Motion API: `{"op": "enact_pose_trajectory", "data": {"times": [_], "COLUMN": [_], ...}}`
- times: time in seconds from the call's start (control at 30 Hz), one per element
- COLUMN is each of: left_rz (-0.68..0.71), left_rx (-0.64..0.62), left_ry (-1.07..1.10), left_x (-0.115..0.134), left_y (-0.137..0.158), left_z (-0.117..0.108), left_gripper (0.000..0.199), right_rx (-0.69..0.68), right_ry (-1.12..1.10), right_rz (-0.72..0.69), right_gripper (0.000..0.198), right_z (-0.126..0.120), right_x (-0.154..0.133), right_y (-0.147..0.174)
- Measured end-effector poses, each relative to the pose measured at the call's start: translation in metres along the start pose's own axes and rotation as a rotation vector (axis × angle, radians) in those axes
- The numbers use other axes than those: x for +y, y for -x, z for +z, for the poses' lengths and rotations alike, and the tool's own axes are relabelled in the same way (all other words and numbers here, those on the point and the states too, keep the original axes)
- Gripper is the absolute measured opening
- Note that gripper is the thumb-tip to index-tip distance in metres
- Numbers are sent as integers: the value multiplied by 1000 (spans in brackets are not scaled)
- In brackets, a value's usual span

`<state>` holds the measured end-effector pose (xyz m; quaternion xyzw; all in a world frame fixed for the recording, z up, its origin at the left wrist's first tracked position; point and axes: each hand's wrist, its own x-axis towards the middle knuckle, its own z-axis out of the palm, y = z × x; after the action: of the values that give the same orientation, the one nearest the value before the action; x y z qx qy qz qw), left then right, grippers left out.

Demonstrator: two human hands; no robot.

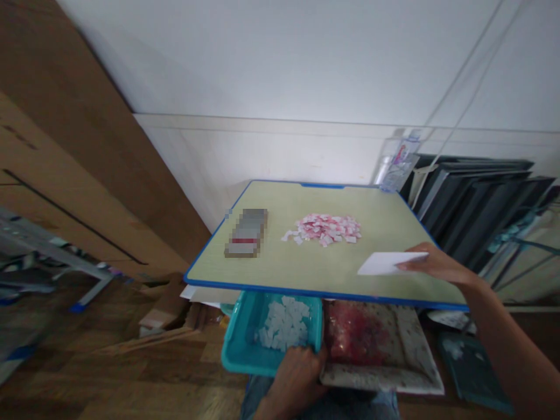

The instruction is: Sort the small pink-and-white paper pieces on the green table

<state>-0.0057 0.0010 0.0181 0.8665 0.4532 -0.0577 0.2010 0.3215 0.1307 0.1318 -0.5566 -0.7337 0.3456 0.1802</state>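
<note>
Over the right part of the table, my right hand (420,261) is closed on the edge of a white card (378,263), which extends to the left. A loose heap of small pink and white pieces (330,227) lies mid-table. Below the table's front edge is a teal basket (231,350) with many small white pieces (286,324) in it. My left hand (300,370) curls over the basket's front right corner; its fingertips are hidden. Just right of that hand sits a stained pale tray (402,350) with a reddish mass in it.
The pale table (271,271) has a blue rim. A blurred-out flat object (249,233) lies on its left side. A clear bottle (400,163) stands behind the right back corner. Dark panels (476,198) lean at right; large cardboard (87,175) stands at left.
</note>
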Motion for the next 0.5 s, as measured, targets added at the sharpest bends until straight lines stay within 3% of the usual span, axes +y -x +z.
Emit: {"op": "enact_pose_trajectory", "data": {"times": [0.3,0.5], "left_rz": [2,11], "left_rx": [-2,-22], "left_ry": [14,20], "left_x": [1,0], "left_y": [0,-1], "left_z": [-2,-2], "left_gripper": [37,46], "right_rx": [-163,-117], "right_ry": [-64,-63], "right_rz": [53,75], "right_gripper": [29,29], "right_z": [10,17], "right_x": [7,8], "right_y": [6,22]}}
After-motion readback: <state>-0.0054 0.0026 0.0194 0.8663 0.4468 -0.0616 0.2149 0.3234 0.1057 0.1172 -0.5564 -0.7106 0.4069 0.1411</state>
